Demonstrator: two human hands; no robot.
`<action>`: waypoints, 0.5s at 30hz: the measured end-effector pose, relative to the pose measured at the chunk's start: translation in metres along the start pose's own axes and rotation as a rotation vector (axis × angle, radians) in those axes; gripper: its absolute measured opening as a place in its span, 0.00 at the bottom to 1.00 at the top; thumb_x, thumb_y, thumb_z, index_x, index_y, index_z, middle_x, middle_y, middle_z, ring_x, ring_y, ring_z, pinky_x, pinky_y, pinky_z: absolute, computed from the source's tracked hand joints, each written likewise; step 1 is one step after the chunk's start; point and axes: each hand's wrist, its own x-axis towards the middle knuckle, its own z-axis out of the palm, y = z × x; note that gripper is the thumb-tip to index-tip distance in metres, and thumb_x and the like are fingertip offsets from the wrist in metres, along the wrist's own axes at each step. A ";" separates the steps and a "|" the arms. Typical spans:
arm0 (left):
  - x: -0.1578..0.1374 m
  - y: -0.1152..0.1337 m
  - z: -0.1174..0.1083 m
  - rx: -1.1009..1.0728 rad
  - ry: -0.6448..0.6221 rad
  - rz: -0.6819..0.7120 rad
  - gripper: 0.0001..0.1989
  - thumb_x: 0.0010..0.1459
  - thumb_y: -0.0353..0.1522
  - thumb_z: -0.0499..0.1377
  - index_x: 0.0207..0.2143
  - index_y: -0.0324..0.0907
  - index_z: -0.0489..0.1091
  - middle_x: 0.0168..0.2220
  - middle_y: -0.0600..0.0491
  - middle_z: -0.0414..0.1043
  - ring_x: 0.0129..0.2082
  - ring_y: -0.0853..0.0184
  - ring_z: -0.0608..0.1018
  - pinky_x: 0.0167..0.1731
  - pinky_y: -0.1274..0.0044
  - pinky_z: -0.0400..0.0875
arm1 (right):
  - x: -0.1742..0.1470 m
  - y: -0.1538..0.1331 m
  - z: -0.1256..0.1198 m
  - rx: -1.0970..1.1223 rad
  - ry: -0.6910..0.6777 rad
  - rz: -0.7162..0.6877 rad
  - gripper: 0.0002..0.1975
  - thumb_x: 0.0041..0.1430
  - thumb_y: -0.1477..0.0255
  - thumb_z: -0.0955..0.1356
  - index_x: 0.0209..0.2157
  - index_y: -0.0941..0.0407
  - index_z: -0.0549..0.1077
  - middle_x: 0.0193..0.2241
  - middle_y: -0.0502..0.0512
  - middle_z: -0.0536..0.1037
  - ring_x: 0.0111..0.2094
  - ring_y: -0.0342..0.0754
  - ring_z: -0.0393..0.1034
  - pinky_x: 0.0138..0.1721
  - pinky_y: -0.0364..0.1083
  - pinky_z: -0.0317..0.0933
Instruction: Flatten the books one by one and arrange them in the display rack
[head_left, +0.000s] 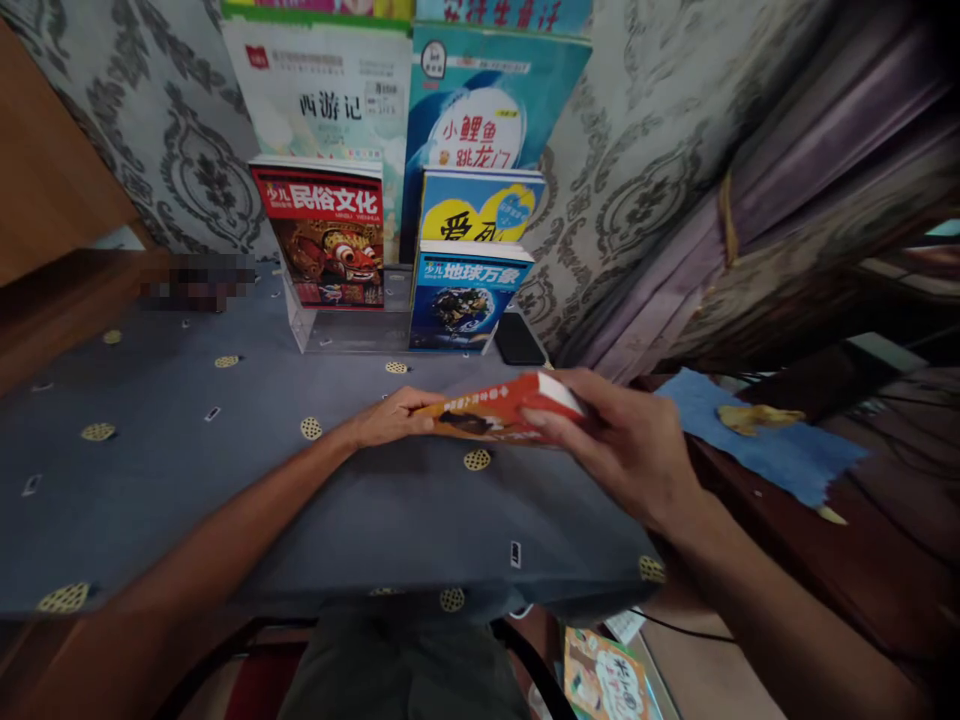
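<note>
An orange-red book (491, 412) is held above the desk between my two hands, its spine turned toward me. My left hand (394, 415) pinches its left end. Around the right end, with white page edges showing, my right hand (630, 435) is closed. Beyond them stands a clear acrylic book rack (341, 332) with several books. In its front sit a red-and-dark book (334, 240) on the left and a blue book with a globe (465, 300) on the right. A yellow-and-blue book (484, 205) is just behind the globe one.
Behind are taller books, a pale one (322, 90) and a teal one (499, 95). A dark phone (520, 340) lies right of the rack. A blue cloth (757, 440) lies on a side surface. More books (607, 675) are low at the right, beyond the desk edge.
</note>
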 end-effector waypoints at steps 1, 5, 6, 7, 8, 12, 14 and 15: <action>0.001 0.001 0.001 -0.046 -0.004 -0.005 0.41 0.48 0.63 0.60 0.51 0.39 0.76 0.49 0.46 0.79 0.48 0.56 0.79 0.49 0.69 0.72 | 0.010 0.003 0.000 0.010 0.019 0.006 0.19 0.67 0.54 0.64 0.44 0.54 0.78 0.30 0.53 0.83 0.26 0.47 0.77 0.26 0.43 0.68; 0.004 0.002 0.004 -0.106 0.111 -0.071 0.30 0.50 0.52 0.67 0.48 0.40 0.77 0.44 0.50 0.80 0.41 0.64 0.79 0.44 0.74 0.72 | 0.034 0.020 0.005 -0.017 0.115 0.029 0.22 0.62 0.50 0.67 0.43 0.54 0.79 0.30 0.54 0.83 0.28 0.50 0.77 0.29 0.45 0.68; 0.005 0.002 0.003 -0.113 0.161 -0.083 0.29 0.50 0.51 0.67 0.46 0.40 0.78 0.42 0.50 0.81 0.38 0.66 0.79 0.41 0.75 0.72 | 0.036 0.027 0.007 -0.028 0.155 0.048 0.23 0.60 0.49 0.69 0.43 0.53 0.79 0.31 0.55 0.83 0.29 0.51 0.78 0.30 0.46 0.69; 0.005 0.001 0.002 -0.129 0.207 -0.091 0.29 0.50 0.51 0.67 0.46 0.40 0.78 0.40 0.51 0.81 0.36 0.67 0.79 0.39 0.76 0.72 | 0.036 0.034 0.011 -0.027 0.207 0.076 0.24 0.58 0.49 0.70 0.44 0.53 0.79 0.32 0.55 0.83 0.31 0.52 0.78 0.31 0.47 0.70; 0.005 -0.001 0.001 -0.150 0.252 -0.101 0.29 0.49 0.52 0.67 0.45 0.39 0.78 0.38 0.51 0.81 0.33 0.68 0.78 0.36 0.78 0.72 | 0.036 0.041 0.016 -0.006 0.266 0.114 0.25 0.56 0.49 0.71 0.46 0.52 0.78 0.34 0.56 0.83 0.33 0.53 0.78 0.33 0.48 0.71; 0.005 -0.008 -0.002 -0.315 0.432 -0.123 0.32 0.43 0.55 0.69 0.40 0.37 0.78 0.34 0.50 0.81 0.29 0.69 0.78 0.31 0.80 0.72 | 0.026 0.060 0.048 0.334 0.465 0.315 0.35 0.55 0.52 0.74 0.59 0.53 0.67 0.40 0.57 0.81 0.35 0.52 0.78 0.34 0.49 0.73; 0.005 -0.013 0.000 -0.438 0.467 -0.129 0.34 0.42 0.56 0.69 0.39 0.36 0.78 0.36 0.47 0.81 0.30 0.68 0.80 0.32 0.79 0.74 | 0.020 0.060 0.066 0.586 0.414 0.387 0.34 0.55 0.51 0.73 0.58 0.53 0.67 0.42 0.58 0.81 0.37 0.53 0.79 0.35 0.50 0.74; 0.005 -0.015 0.001 -0.490 0.456 -0.137 0.34 0.42 0.56 0.69 0.40 0.36 0.77 0.37 0.46 0.82 0.31 0.67 0.80 0.34 0.78 0.74 | 0.017 0.057 0.075 0.694 0.334 0.416 0.30 0.56 0.51 0.72 0.55 0.53 0.69 0.43 0.59 0.82 0.40 0.54 0.79 0.38 0.52 0.75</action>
